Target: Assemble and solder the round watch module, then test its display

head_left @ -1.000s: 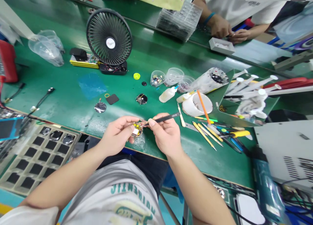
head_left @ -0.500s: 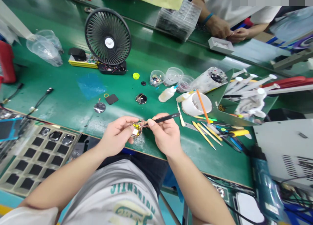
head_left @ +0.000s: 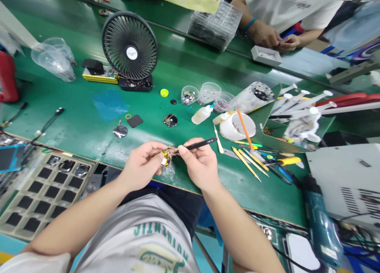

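Note:
Between thumb and fingers, my left hand (head_left: 143, 162) grips a small round watch case (head_left: 166, 160) with yellow and white parts inside. My right hand (head_left: 202, 164) is closed on black tweezers (head_left: 197, 145), their tips at the right rim of the case. Whether the tips pinch anything is too small to see. Beyond my hands on the green bench lie a round dark disc with a short tail (head_left: 120, 131), a black square pad (head_left: 135, 121) and another round dark part (head_left: 170, 120).
A black fan (head_left: 130, 45) stands at the back left. Small clear cups (head_left: 190, 95), a white bottle (head_left: 202, 114) and a white tub (head_left: 237, 127) stand right of centre, near several hand tools (head_left: 249, 164). A compartment tray (head_left: 44, 190) sits lower left. Across the bench, a co-worker's hands (head_left: 267, 35) handle something small.
The watch case has tilted slightly in my left hand, and the tweezers' tips stay at its rim. The whole view has shifted a little; the bench things lie as before.

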The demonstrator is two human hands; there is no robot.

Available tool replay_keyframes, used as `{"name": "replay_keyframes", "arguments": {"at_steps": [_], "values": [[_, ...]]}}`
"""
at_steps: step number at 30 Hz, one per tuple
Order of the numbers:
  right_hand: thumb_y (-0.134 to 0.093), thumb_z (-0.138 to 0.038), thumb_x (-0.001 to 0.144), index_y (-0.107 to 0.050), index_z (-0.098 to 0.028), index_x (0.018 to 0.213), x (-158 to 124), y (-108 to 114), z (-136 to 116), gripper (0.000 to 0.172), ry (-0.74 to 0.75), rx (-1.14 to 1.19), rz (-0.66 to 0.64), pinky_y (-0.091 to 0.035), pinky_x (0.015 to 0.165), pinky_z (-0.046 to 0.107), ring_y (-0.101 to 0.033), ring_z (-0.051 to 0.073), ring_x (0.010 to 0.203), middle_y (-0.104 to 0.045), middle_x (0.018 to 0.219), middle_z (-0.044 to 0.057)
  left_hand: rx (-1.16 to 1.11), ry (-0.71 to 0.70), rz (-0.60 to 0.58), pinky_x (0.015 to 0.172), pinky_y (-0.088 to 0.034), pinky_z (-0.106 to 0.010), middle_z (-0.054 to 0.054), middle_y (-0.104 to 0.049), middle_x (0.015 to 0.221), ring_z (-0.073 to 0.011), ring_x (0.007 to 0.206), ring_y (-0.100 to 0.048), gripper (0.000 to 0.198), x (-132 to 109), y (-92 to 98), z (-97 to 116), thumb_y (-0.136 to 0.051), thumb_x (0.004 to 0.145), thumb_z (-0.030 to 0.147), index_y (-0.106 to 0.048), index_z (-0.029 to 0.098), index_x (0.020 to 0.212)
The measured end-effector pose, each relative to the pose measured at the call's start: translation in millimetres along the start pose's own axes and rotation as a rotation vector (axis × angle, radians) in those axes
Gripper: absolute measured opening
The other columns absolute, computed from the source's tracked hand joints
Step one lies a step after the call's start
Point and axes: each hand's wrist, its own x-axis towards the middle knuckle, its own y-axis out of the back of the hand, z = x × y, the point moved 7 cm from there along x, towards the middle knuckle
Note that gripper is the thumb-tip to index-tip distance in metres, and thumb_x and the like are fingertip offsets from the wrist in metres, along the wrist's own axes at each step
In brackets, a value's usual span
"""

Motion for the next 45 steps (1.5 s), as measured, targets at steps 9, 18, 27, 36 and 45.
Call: {"name": "replay_keyframes", "arguments": {"at_steps": [9,18,27,36,45], "values": [[-0.077,-0.044,0.090,-0.059,-0.026,0.095,-7.4,15.3,-19.4,0.025,0.192,-0.183,0.124,-0.062,0.074,0.035,-0.075,0.020,0.074,-0.072,0.082,-0.001,0.005,0.032,-0.038,0.050,-0.051,-0.020,0.000,-0.072,0.075,-0.0096,0.055,-0.060,0.022,1.5,-4.4,-7.0,-0.072,0.083,0.033,-0.069,0.018,0.098],[-0.051,-0.031,0.099,-0.071,-0.016,0.111,11.0,52.4,-31.4,0.028,0.328,-1.724,0.010,-0.047,0.061,0.034,-0.071,0.026,0.070,-0.077,0.086,0.012,0.015,-0.076,-0.240,0.066,-0.051,-0.023,-0.005,-0.078,0.089,-0.0126,0.075,-0.069,0.014,-0.8,-14.8,-8.1,-0.068,0.087,0.025,-0.065,0.018,0.099],[-0.056,-0.027,0.105,-0.067,-0.020,0.132,24.4,-75.0,-29.6,0.030,0.784,-1.461,-0.600,-0.055,0.091,0.041,-0.071,0.028,0.105,-0.077,0.123,0.013,0.192,-0.303,-0.769,0.076,-0.061,-0.029,-0.013,-0.083,0.103,-0.0206,0.086,-0.079,0.026,-20.5,-20.3,8.7,-0.070,0.090,0.031,-0.076,0.018,0.111],[-0.039,-0.012,0.106,-0.054,-0.006,0.145,42.1,-195.7,11.3,0.043,0.715,-1.588,-0.922,-0.059,0.084,0.047,-0.073,0.032,0.099,-0.073,0.112,0.026,0.311,-0.301,-0.753,0.067,-0.059,-0.026,-0.012,-0.083,0.100,-0.0184,0.075,-0.078,0.037,-20.3,-20.5,-2.0,-0.073,0.087,0.037,-0.076,0.019,0.119],[-0.047,-0.014,0.099,-0.055,-0.012,0.146,53.5,-110.6,-14.6,0.047,0.470,-1.237,-0.646,-0.059,0.081,0.038,-0.078,0.026,0.092,-0.079,0.107,0.017,0.174,-0.158,-0.705,0.065,-0.061,-0.028,-0.014,-0.082,0.100,-0.0183,0.071,-0.076,0.036,-15.1,-20.0,-26.4,-0.079,0.084,0.038,-0.072,0.018,0.113]]}}
